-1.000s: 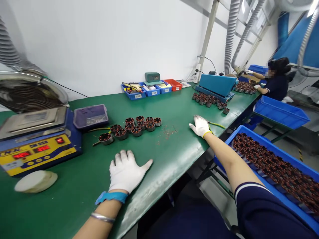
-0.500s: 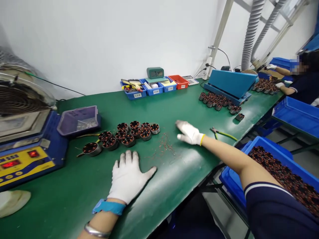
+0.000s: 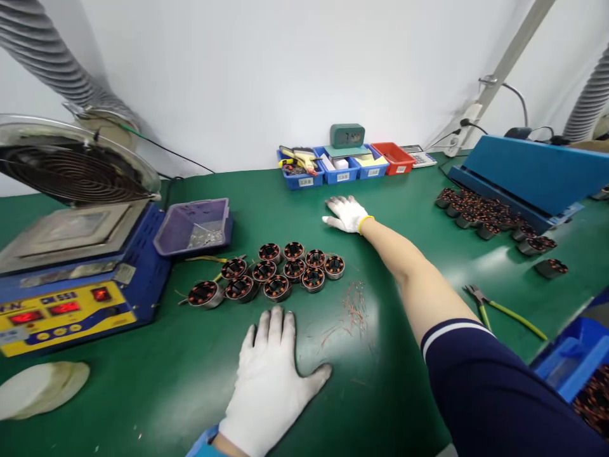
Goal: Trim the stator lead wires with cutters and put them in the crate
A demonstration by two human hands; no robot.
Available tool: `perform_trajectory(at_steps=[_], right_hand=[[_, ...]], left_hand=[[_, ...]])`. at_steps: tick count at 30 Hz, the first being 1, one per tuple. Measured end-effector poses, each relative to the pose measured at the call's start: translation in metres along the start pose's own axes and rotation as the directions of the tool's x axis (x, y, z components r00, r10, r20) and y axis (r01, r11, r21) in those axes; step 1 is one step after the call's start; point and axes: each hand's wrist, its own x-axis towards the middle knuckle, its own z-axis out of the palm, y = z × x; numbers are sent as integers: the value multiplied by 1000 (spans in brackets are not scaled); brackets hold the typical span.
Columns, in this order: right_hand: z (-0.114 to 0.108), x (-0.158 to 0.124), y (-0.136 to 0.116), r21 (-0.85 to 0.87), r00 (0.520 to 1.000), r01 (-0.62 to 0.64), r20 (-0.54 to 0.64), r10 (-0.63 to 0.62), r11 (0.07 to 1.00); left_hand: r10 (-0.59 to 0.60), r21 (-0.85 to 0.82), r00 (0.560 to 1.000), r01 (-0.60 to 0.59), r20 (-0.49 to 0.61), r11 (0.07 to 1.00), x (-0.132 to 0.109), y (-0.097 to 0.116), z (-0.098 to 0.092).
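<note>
Eleven round, metal-walled rings (image 3: 278, 296) with copper windings stand grouped left of centre on the smooth green bench (image 3: 190, 374). Thin, curled copper clippings (image 3: 356, 311) lie loose to their right. Left hand (image 3: 271, 381), white-gloved: flat, fingers spread wide, near side of the rings. Right hand (image 3: 347, 214), white-gloved: spread wide, bench contact undeterminable, near three blue bins (image 3: 330, 178) and one red bin (image 3: 391, 169), far side.
</note>
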Motion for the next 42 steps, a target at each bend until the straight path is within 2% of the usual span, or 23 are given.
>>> perform_trajectory(at_steps=[3,5,8,11,15,19,23,25,29,32,34,36,39,40,41,42], right_hand=[[1,25,-35,1,975,222,5,-222,975],[0,24,-52,2,932,363,10,-363,932],[-3,-1,-59,5,860,510,22,-510,860],[-10,-45,-46,14,833,551,39,-551,834],[-25,-114,-31,12,876,478,59,-478,878],[-38,-171,-51,27,921,383,64,-384,923],[-46,-198,-89,71,969,234,60,-238,970],[-51,-208,-100,105,983,165,67,-172,981],[-68,-247,-99,133,998,-35,58,27,991],[-75,-283,-102,116,986,-165,48,160,979],[-75,-295,-117,115,981,-192,40,189,975],[-72,-294,-136,138,984,-180,20,179,974],[-67,-286,-154,280,982,-186,15,190,942],[-67,-288,-155,351,968,-241,19,251,905],[-67,-293,-154,401,952,-290,30,304,869],[-69,-302,-152,425,939,-327,43,342,844]], left_hand=[[3,-17,1000,-3,-10,1000,0,-2,3],[12,-27,1000,-13,-13,1000,1,-3,4],[19,-34,1000,-20,-10,999,2,-3,4],[24,-27,1000,-24,-15,999,2,-3,2],[54,-3,997,-54,-47,999,-1,-3,1],[107,35,990,-105,-90,994,-2,-2,1],[149,57,983,-144,-109,988,-2,-2,0],[174,63,979,-168,-106,984,-4,-3,-1],[186,56,977,-181,-100,982,-10,0,-1],[147,22,985,-145,-94,989,-13,17,-1],[128,-30,987,-131,-95,991,-10,33,-1],[124,-100,987,-134,-98,986,-4,45,2],[147,-311,980,-183,-134,933,1,46,8],[76,-434,983,-141,-164,890,-1,41,9],[-44,-558,976,-84,-213,826,-5,33,10],[-99,-587,971,-51,-220,808,-12,23,9]])
